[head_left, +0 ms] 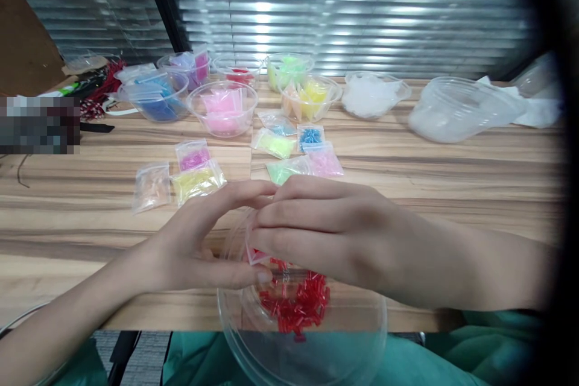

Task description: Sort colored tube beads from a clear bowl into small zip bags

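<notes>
**Small clear bag between both hands, visible corner directed toward the near table edge**

Far left, a bundle of red cords (pixel 102 93) lies beside a blue-filled bowl (pixel 156 99). 5 more filled bowls follow to the right: purple (pixel 190 72), pink (pixel 221 110), red (pixel 239 75), green (pixel 289 71) and yellow-orange (pixel 312 99). Nearer, 3 packets overlap or sit close together: orange (pixel 152 187), magenta (pixel 194 157) and yellow (pixel 199 182).

The left hand (pixel 199 241) is arched, forefinger and thumb spread apart, thumb tip at the bag corner. Whether its other fingers grip cannot be determined.

The small bag (pixel 257 253) is located above the far-left part of the large clear bowl (pixel 384 313). Its visible corner forms a V pointing nearward; red material shows inside. The right fingers cover the remainder, so the long axis and the mouth direction cannot be determined.

Red tube pieces (pixel 303 307) lie loose in the large bowl, which overhangs the near table edge. Behind the hands, 5 packets form a cluster (pixel 310 154).

The right hand (pixel 335 229) has its fingers pressed together over the bag and partly blocks the view into the bowl. Its thumb is hidden; a pinch cannot be confirmed.

Far right, a white-filled bowl (pixel 373 96) precedes clear stacked bowls (pixel 452 110).
</notes>
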`<control>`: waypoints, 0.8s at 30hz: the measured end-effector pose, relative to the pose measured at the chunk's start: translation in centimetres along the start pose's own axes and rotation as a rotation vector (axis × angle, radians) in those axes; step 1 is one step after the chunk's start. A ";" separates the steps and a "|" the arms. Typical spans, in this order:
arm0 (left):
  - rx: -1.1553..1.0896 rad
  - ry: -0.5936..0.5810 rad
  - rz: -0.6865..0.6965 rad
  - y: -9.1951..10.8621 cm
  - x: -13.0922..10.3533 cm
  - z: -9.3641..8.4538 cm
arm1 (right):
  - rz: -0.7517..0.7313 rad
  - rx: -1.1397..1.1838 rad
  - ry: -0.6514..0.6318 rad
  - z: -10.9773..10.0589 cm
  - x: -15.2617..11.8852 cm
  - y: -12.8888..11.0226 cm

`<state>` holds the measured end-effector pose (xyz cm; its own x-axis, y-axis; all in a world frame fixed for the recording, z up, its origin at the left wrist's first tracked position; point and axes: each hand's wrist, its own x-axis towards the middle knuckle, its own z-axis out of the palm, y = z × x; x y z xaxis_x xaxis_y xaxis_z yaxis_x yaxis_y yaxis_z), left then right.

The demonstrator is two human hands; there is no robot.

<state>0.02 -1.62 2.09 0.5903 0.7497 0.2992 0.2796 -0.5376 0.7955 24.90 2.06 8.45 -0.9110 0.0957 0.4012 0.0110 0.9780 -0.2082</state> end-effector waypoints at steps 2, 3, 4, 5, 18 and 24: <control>0.003 0.008 -0.002 0.0 -0.1 0.0 | 0.038 0.055 -0.006 0.0 -0.1 0.0; -0.001 0.008 -0.001 0.0 -0.1 0.0 | 0.061 0.077 -0.015 0.0 -0.2 0.1; -0.006 0.006 -0.001 0.1 -0.1 0.0 | 0.080 0.092 -0.011 0.0 -0.3 0.1; -0.008 0.001 -0.008 0.2 -0.1 0.0 | 0.092 0.098 0.008 0.0 -0.3 0.1; -0.056 0.066 -0.070 0.1 0.4 0.2 | 0.114 -0.151 0.140 -0.2 -0.2 -0.2; -0.062 0.096 -0.050 0.2 0.5 0.4 | 0.101 -0.066 -0.240 -0.2 -0.9 -0.6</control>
<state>0.67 -1.51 2.18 0.5008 0.8100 0.3050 0.2575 -0.4759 0.8410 25.78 1.47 8.44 -0.9755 0.1544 0.1565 0.1265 0.9764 -0.1751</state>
